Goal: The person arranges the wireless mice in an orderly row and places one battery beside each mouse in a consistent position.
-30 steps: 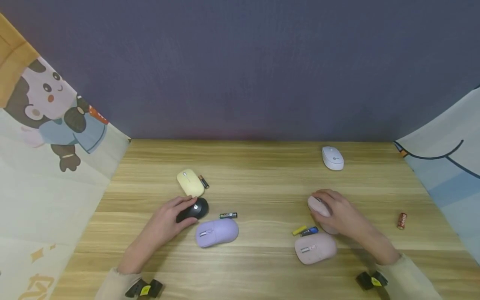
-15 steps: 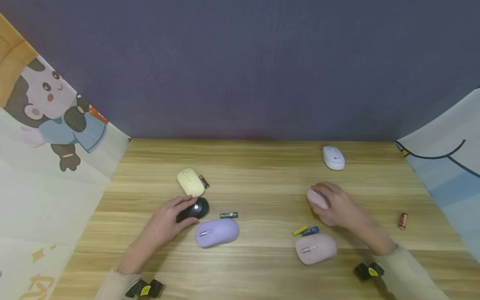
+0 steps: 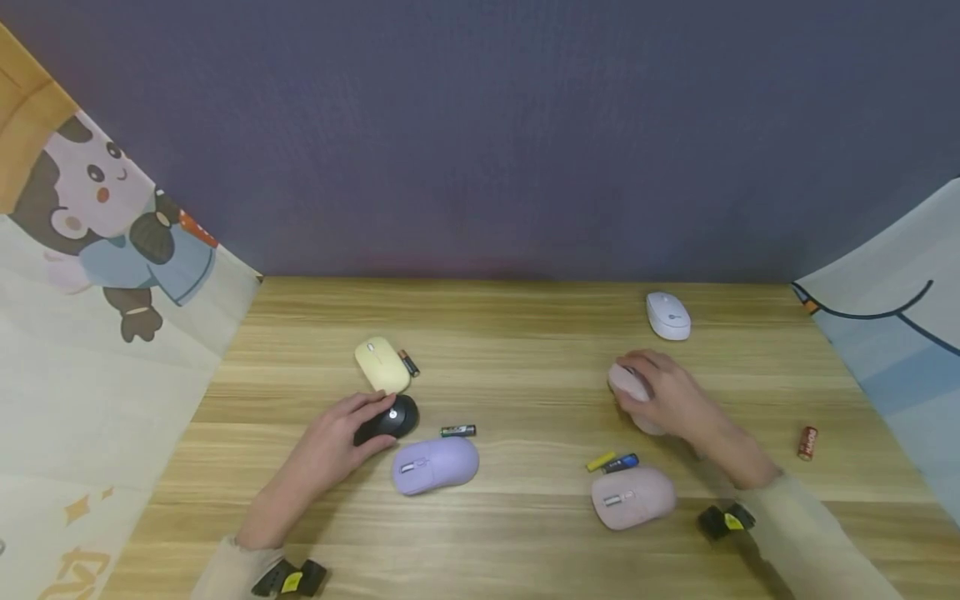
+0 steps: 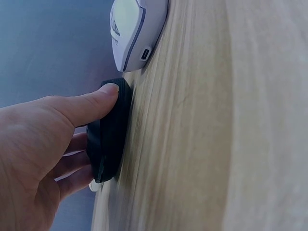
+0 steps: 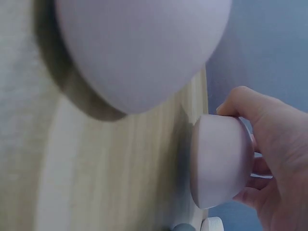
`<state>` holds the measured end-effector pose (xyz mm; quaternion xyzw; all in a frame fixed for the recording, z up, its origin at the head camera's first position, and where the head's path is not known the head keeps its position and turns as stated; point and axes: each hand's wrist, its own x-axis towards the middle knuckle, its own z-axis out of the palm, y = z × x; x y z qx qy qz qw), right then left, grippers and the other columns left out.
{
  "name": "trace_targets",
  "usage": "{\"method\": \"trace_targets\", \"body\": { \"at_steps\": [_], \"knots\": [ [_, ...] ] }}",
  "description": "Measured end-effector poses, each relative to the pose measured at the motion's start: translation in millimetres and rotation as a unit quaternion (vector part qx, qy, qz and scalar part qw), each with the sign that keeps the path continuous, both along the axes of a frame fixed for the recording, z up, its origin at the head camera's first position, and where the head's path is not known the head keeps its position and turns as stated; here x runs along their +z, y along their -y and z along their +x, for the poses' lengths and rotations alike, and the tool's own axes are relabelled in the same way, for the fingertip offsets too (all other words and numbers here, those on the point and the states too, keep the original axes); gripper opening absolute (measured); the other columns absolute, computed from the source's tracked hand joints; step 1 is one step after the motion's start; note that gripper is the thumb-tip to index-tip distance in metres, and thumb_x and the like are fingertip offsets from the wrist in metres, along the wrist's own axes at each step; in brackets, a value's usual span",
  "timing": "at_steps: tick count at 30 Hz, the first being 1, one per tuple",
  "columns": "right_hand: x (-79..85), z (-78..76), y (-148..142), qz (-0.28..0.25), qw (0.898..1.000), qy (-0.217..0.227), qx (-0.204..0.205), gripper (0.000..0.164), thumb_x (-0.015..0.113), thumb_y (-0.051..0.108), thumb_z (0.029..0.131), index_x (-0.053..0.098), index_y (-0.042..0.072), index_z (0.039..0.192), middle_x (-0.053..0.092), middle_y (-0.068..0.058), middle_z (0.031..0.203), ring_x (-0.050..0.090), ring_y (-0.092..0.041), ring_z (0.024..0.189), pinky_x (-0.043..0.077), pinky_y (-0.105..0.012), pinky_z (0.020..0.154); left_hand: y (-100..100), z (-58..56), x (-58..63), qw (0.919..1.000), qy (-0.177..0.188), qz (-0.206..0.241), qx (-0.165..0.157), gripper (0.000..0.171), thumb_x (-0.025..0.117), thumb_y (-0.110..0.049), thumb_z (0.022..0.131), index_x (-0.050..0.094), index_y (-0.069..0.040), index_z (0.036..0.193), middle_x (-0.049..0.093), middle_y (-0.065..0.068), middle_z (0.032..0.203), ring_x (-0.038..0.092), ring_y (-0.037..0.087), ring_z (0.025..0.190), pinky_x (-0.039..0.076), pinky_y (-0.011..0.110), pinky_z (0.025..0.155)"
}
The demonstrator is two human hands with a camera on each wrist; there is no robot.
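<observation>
My left hand [image 3: 328, 437] holds a black computer mouse [image 3: 401, 417], thumb on its near side and fingers on the far side. A pale yellow mouse [image 3: 382, 365] lies just behind it, and a purple mouse [image 3: 442, 465] lies in front to the right. On the right, my right hand [image 3: 667, 396] grips a light pink mouse [image 3: 628, 382] by its sides; its shadow falls on the table in the right wrist view, and I cannot tell whether it touches the wood. Another pink mouse [image 3: 647, 497] lies nearer the front edge.
A white mouse [image 3: 668, 317] sits at the back right. Beside the yellow mouse is a black battery [image 3: 409, 363]; another battery [image 3: 458, 431] lies behind the purple mouse. A yellow battery [image 3: 601, 461], a blue battery [image 3: 620, 463] and a red battery [image 3: 807, 443] lie on the right.
My right hand has moved away from me and slightly left, carrying or sliding the light pink mouse along. The left hand and black mouse stay in place.
</observation>
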<state>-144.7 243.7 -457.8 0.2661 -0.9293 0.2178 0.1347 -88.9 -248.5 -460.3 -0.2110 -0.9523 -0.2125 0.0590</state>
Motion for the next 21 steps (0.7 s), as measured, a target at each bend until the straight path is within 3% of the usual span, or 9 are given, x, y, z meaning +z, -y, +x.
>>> {"method": "trace_targets", "body": {
  "at_steps": [8, 14, 21],
  "knots": [
    [4.9, -13.6, 1.1, -0.012, 1.0, -0.004, -0.007, 0.045, 0.085, 0.01, 0.077, 0.068, -0.007, 0.115, 0.068, -0.028, 0.115, 0.067, -0.047, 0.1, 0.061, -0.062, 0.078, -0.4, 0.9, 0.5, 1.0, -0.007, 0.0, -0.001, 0.058, 0.086, -0.029, 0.084, 0.068, -0.007, 0.135, 0.067, 0.018, 0.133, 0.066, 0.042, 0.118, 0.055, 0.06, 0.1],
    [7.3, -23.6, 2.4, -0.011, 1.0, 0.016, -0.023, 0.043, 0.083, 0.011, 0.08, 0.068, -0.006, 0.117, 0.069, -0.027, 0.114, 0.069, -0.043, 0.097, 0.062, -0.058, 0.077, -0.4, 0.6, 0.3, 1.0, -0.006, 0.001, -0.002, 0.058, 0.086, -0.029, 0.085, 0.068, -0.007, 0.135, 0.067, 0.019, 0.133, 0.066, 0.042, 0.118, 0.055, 0.06, 0.1],
    [11.5, -34.2, 5.4, -0.008, 0.998, 0.05, -0.043, 0.045, 0.081, 0.013, 0.084, 0.066, -0.008, 0.12, 0.067, -0.029, 0.119, 0.064, -0.047, 0.109, 0.056, -0.061, 0.09, -0.4, 0.7, 0.2, 1.0, -0.008, 0.002, -0.004, 0.058, 0.086, -0.029, 0.085, 0.068, -0.007, 0.135, 0.067, 0.019, 0.133, 0.066, 0.042, 0.118, 0.055, 0.059, 0.1]
  ]
}}
